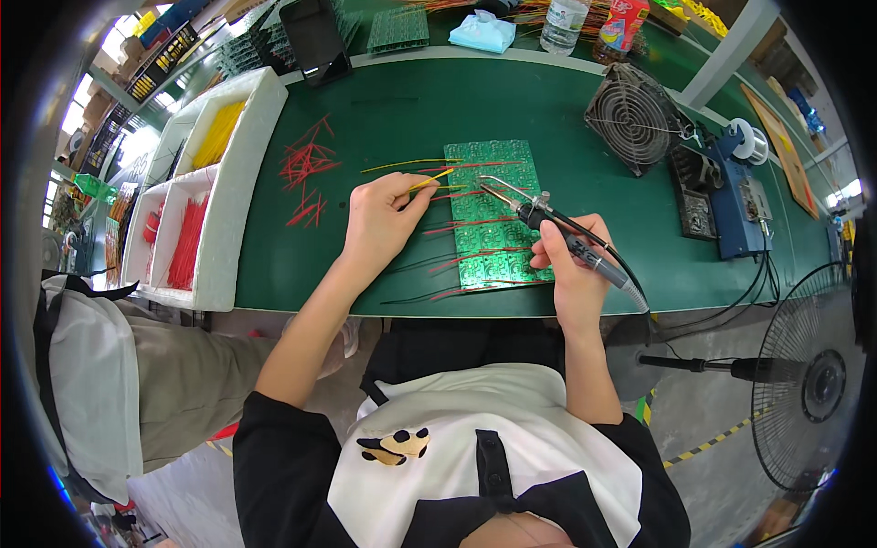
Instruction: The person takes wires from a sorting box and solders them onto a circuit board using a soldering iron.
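My left hand point(380, 216) pinches a thin yellow wire point(433, 180) between thumb and fingertips, its end over the left edge of a green circuit board panel point(498, 152). In my right hand point(577, 272) is a soldering iron point(594, 258) with a thin curved metal tube clamped alongside. Its tip points up and left over the panel, close to the yellow wire's end; whether they touch I cannot tell. Several red and dark wires stick out leftward from the panel, and another yellow wire point(393, 164) lies beyond my left hand.
Loose red wire pieces point(309, 164) lie left of my hand, beside a white foam box point(253, 137) holding yellow and red wires. At the right stand a square fan point(627, 119), a blue soldering station point(738, 205) and a round fan point(822, 384). Someone's leg point(192, 384) is at lower left.
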Action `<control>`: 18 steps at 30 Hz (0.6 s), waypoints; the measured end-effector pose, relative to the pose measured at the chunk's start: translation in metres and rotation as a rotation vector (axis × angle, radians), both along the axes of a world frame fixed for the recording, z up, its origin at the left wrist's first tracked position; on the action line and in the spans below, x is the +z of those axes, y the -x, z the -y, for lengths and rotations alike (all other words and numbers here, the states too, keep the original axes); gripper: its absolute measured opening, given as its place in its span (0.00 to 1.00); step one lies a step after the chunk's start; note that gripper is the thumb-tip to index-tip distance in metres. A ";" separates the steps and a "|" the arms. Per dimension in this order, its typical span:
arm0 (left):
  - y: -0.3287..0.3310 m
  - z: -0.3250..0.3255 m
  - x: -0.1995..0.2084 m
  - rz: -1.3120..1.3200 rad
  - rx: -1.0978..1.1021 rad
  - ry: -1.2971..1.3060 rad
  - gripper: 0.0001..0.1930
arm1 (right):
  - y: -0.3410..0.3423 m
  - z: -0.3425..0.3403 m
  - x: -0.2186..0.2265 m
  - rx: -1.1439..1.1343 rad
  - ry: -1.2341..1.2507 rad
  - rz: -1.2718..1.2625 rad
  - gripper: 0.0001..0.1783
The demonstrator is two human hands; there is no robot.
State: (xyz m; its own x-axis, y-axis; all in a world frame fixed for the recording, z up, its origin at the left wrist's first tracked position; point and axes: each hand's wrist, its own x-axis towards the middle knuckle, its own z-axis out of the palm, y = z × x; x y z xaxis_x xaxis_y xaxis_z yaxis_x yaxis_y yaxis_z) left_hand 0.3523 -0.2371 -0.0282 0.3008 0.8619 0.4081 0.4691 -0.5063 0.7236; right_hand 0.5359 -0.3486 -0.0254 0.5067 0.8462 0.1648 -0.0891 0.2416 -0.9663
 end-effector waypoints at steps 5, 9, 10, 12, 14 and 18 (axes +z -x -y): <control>0.000 -0.001 -0.004 0.017 -0.020 -0.029 0.06 | -0.001 0.001 -0.001 0.008 0.011 0.010 0.10; -0.001 -0.001 -0.004 0.013 -0.020 -0.020 0.07 | 0.000 0.000 -0.001 0.015 0.019 0.013 0.10; -0.001 -0.001 -0.004 0.013 -0.018 -0.021 0.07 | 0.000 0.000 -0.001 0.016 0.022 0.024 0.10; -0.001 0.000 -0.003 0.014 -0.015 -0.022 0.07 | 0.000 0.001 0.000 0.016 0.027 0.027 0.10; -0.001 0.001 0.001 -0.020 -0.002 0.000 0.06 | 0.000 0.001 0.000 0.017 0.031 0.030 0.10; -0.001 -0.001 -0.005 0.022 -0.009 -0.006 0.07 | 0.000 0.001 -0.002 0.007 0.025 0.040 0.10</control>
